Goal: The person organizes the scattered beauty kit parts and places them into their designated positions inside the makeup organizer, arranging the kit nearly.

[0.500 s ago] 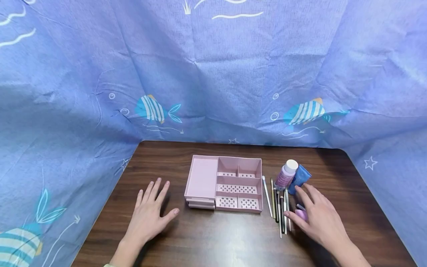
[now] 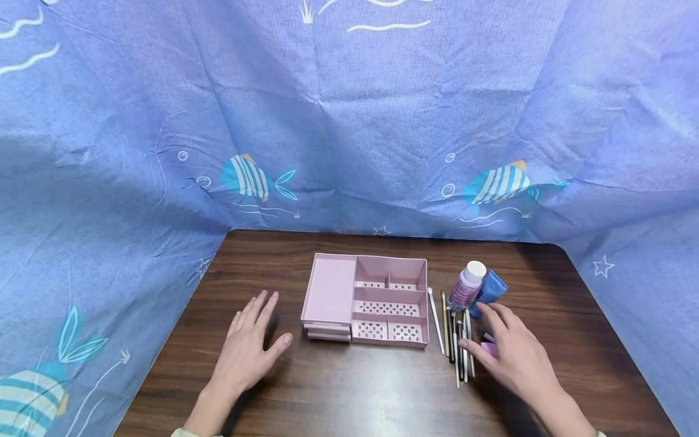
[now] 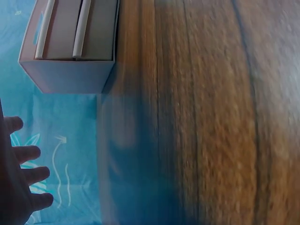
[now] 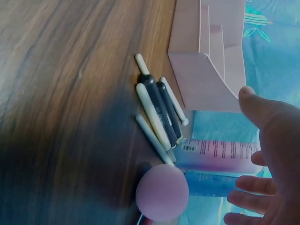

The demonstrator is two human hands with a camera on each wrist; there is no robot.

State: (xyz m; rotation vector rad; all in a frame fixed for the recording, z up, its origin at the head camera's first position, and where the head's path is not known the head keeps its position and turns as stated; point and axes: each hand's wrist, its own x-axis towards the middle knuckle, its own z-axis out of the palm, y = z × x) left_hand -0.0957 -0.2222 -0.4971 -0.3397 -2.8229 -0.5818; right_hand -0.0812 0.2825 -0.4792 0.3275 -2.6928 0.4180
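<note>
My left hand [image 2: 246, 349] hovers over or rests on the table left of a pink organizer box [image 2: 327, 288], fingers straight and holding nothing. The box has a flat-topped drawer side and several open compartments with perforated floors. My right hand [image 2: 516, 358], fingers loosely bent, is over the items right of the box and grips nothing. Beneath or beside it lie several slim makeup brushes [image 2: 452, 331] and a rounded pink sponge [image 4: 162, 192], partly hidden in the head view. Beyond the fingers are a purple bottle with a white cap [image 2: 468, 285] and a blue squeeze tube [image 2: 491, 287].
The dark wood table [image 2: 349, 388] has its far edge against a blue curtain [image 2: 338, 133] printed with fish. One white brush [image 2: 435, 318] lies apart, close along the box's right side. A small dark item shows partly by the sponge.
My right hand has shifted slightly left, its thumb nearer the brushes. The fingers of my left hand have drawn a little closer together. The objects stay in place.
</note>
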